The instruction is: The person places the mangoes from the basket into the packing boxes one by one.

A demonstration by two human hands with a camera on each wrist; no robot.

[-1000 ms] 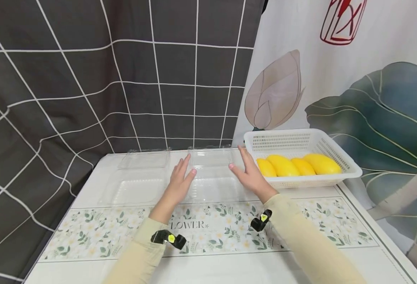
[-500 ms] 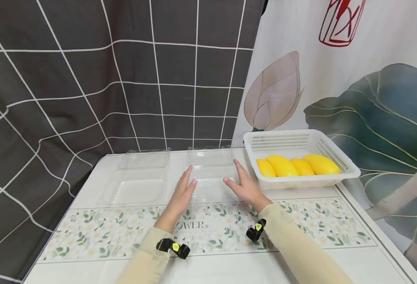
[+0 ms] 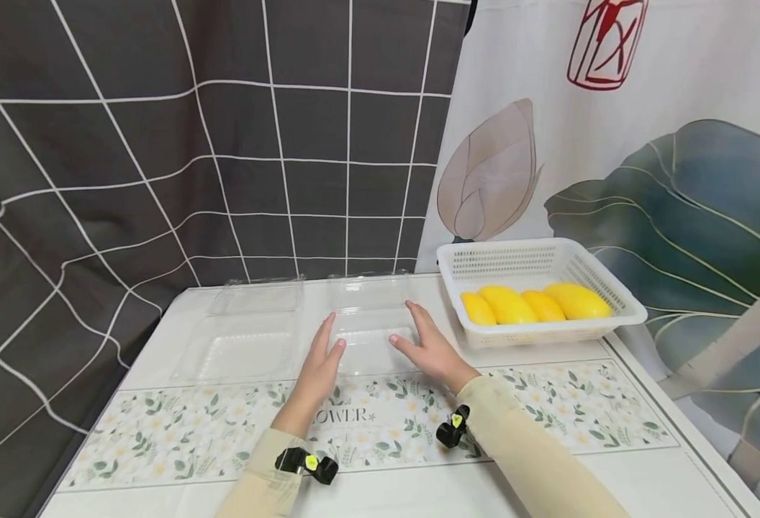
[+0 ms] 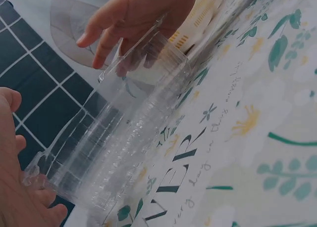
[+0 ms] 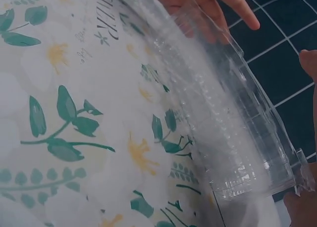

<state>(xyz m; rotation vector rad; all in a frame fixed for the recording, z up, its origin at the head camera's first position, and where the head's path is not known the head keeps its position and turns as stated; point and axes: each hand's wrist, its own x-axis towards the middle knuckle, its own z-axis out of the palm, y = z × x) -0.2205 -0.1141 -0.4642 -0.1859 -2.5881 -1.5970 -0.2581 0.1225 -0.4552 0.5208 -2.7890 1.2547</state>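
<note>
A clear plastic clamshell container (image 3: 373,349) lies with its lid (image 3: 376,293) folded back on the table. My left hand (image 3: 318,363) is at its left side, fingers extended and thumb up. At the opposite side my right hand (image 3: 433,352) faces it, also with straight fingers and a spread thumb. The left wrist view has the clear container (image 4: 124,133) standing between both hands, fingertips right at its side walls. Seen from the right wrist, the same container (image 5: 223,123) lies between the hands. A second open clamshell container (image 3: 247,352) rests to the left.
A white perforated basket (image 3: 548,332) at the right holds several yellow mangoes (image 3: 506,304). The table bears a floral printed band (image 3: 179,439). Behind it hang a dark grid-patterned curtain (image 3: 315,180) and a white curtain with leaf prints (image 3: 684,194).
Both hands have come back toward me along the container's sides, and the right hand has moved left, closer to it. The head view has shifted slightly.
</note>
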